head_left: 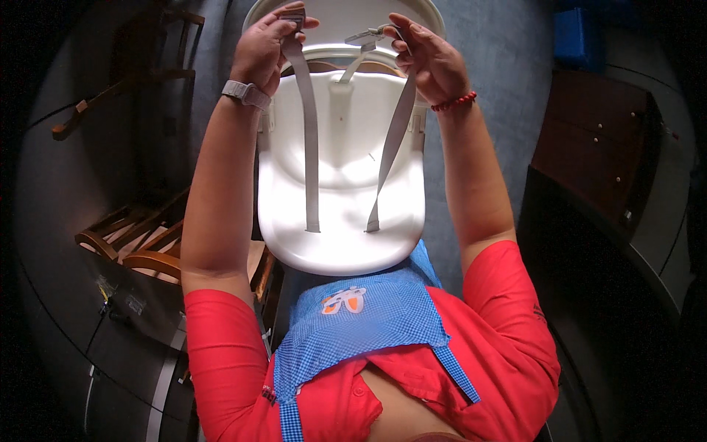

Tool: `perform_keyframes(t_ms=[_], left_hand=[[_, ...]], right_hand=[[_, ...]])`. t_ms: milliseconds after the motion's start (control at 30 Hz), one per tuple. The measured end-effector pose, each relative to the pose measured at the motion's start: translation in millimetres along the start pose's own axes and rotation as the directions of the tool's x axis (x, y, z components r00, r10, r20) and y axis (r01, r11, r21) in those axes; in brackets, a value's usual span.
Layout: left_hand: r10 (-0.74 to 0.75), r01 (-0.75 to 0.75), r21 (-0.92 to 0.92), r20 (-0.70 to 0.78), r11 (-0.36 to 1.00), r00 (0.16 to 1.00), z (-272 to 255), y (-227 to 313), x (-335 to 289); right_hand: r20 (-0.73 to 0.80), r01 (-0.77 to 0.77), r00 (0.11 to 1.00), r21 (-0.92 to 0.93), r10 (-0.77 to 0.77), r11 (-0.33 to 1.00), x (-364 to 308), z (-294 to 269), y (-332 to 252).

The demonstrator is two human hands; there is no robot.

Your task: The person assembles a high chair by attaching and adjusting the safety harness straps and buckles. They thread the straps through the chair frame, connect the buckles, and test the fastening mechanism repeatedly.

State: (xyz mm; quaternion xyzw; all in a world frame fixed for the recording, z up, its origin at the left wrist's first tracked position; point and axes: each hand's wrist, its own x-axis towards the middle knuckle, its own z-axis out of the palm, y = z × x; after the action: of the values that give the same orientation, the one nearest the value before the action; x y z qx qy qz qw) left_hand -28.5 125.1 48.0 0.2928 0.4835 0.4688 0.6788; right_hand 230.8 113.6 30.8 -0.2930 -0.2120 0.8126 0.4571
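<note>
A white plastic high chair seat (342,250) stands before me, with two grey harness straps coming up through slots in it. My left hand (259,51) is closed on the end of the left strap (310,140), with a dark buckle piece (292,16) at the fingers. My right hand (438,66) pinches the end of the right strap (395,144), which is twisted partway along. A grey buckle (365,37) sits beside the right fingertips, joined to a short crotch strap (355,66). Whether the right strap is clipped into that buckle, I cannot tell.
Beyond the seat is a white rounded panel (342,10). Wooden chair-like frames (151,247) stand at the left. A dark brown cabinet (589,140) and a blue object (576,37) are at the right, over a grey-blue floor (495,81).
</note>
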Motion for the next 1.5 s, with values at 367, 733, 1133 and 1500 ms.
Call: perform_keyframes(t_ms=[367,733,1133,1500], left_hand=[[-0.323,0.318,-0.061,-0.134,0.946,0.937,13,-71,-31],[-0.422,0.419,-0.126,0.003,0.899,0.907,13,-115,-64],[-0.359,0.352,-0.088,-0.083,0.932,0.93,23,-115,-83],[-0.337,0.34,-0.007,-0.142,0.94,0.931,36,-118,-97]], right_hand=[[0.001,-0.051,0.999,0.017,0.051,0.999,-19,-10,23],[-0.172,-0.147,0.982,-0.434,0.079,0.889,-83,-8,65],[0.117,0.175,0.978,-0.909,-0.171,0.379,-95,-4,78],[0.183,0.24,0.93,-0.959,-0.318,0.15,-98,2,87]])
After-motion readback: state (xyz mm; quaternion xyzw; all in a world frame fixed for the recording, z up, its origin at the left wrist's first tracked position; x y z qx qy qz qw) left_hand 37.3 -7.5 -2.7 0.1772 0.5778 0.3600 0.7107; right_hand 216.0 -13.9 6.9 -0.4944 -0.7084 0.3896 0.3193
